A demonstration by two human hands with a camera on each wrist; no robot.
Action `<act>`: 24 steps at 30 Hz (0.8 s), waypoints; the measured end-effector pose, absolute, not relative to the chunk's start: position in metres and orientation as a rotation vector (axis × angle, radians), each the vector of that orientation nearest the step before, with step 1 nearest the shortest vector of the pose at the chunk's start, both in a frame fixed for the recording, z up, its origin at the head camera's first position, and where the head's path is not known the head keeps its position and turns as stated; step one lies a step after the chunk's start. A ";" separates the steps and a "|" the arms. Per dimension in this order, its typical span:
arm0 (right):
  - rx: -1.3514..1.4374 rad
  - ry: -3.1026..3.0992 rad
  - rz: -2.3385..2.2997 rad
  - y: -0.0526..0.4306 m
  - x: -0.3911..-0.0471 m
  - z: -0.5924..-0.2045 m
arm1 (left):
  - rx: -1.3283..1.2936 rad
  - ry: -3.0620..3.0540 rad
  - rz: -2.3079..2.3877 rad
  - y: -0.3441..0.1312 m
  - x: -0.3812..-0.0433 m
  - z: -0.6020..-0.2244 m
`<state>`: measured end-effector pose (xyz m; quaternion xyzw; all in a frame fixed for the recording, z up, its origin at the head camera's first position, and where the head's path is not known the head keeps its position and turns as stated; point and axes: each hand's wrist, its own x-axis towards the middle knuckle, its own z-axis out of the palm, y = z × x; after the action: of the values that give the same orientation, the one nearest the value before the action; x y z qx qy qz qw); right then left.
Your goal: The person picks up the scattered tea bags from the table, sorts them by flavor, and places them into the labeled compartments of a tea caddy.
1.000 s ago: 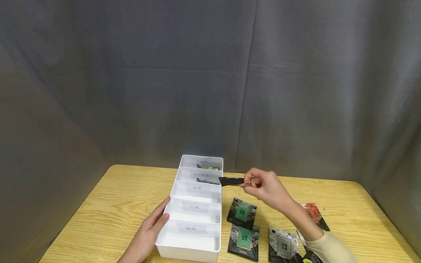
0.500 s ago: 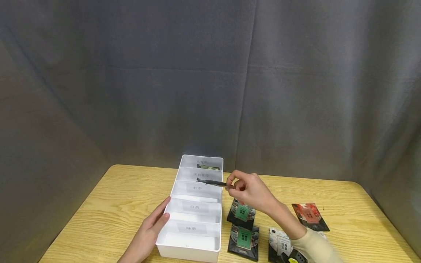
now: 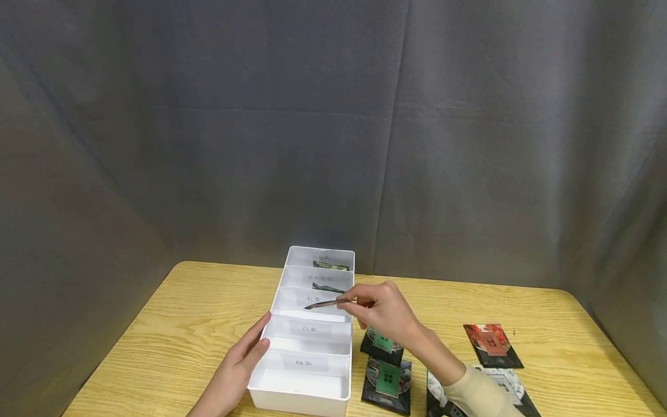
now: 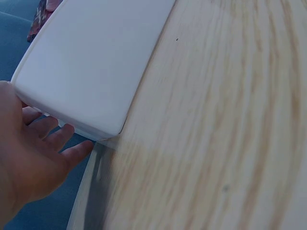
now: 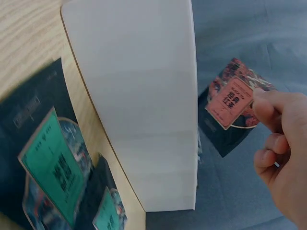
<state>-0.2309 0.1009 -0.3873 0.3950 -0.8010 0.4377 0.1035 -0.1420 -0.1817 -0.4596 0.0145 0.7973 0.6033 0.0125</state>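
Note:
My right hand (image 3: 383, 310) pinches a black tea sachet (image 3: 320, 304) by one end, holding it over the middle compartment of a white divided box (image 3: 299, 399). In the right wrist view, the sachet (image 5: 230, 100) shows a red label and red floral print. Thumb and forefinger hold its corner. My left hand (image 3: 234, 365) rests against the box's left side, its fingertips and thumb at the rim. The left wrist view shows that hand's fingers (image 4: 57, 136) loosely spread by the white wall. Two farther compartments each hold a sachet, one greenish (image 3: 330, 266) and one dark green (image 3: 327, 287).
Two green-labelled sachets (image 3: 387, 382) lie right of the box. A red-labelled sachet (image 3: 492, 344) and white-patterned ones (image 3: 508, 385), partly hidden by my sleeve, lie farther right. All are on a wooden table (image 3: 172, 324). A grey curtain (image 3: 260, 145) hangs behind.
My right hand has moved left and nearer with the sachet, from right of the box to above the middle compartment. The left hand stays in place.

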 end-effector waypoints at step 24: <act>1.005 -2.612 1.298 0.096 -0.230 -0.424 | 0.062 2.470 1.897 -0.181 -0.141 -0.459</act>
<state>-0.2296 0.0965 -0.4239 0.3257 -0.8463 0.4206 0.0279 -0.1409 -0.1815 -0.4595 0.0200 0.7929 0.6089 0.0133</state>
